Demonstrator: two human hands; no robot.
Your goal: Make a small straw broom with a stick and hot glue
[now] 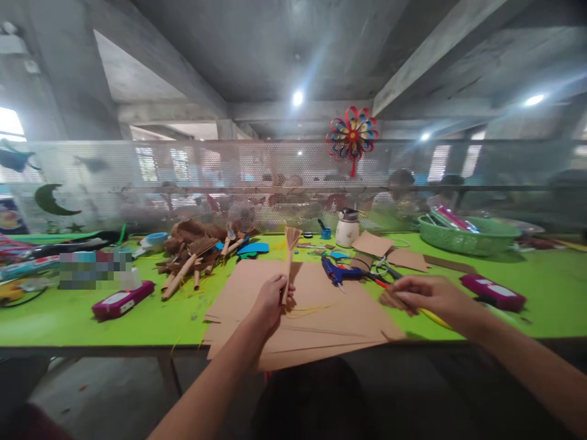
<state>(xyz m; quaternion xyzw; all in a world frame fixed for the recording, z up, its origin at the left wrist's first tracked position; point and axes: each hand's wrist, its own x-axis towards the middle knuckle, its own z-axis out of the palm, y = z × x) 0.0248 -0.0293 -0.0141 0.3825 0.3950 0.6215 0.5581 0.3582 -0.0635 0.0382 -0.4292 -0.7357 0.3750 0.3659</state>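
Observation:
My left hand [271, 299] is closed around a rolled brown paper stick [288, 269] with a fringed, brush-like top, held upright above a stack of brown paper sheets [247, 287]. Yellow string [307, 310] lies on the sheets beside that hand. On the right, my right hand [415, 293] is above the table, its fingers curled together and slightly blurred. A yellow, curved handle-like piece [435, 318] shows under its palm; I cannot make out what the fingers hold. Left of it lies a blue glue gun [339, 271], near a red and black piece [378, 282].
A pile of brown paper rolls and scraps [192, 250] lies left on the green table [178, 324]. Purple boxes [123, 300] [493, 292] sit on both sides. A white jar [347, 229], cut brown cards [372, 243] and a green basket [468, 235] stand toward the back.

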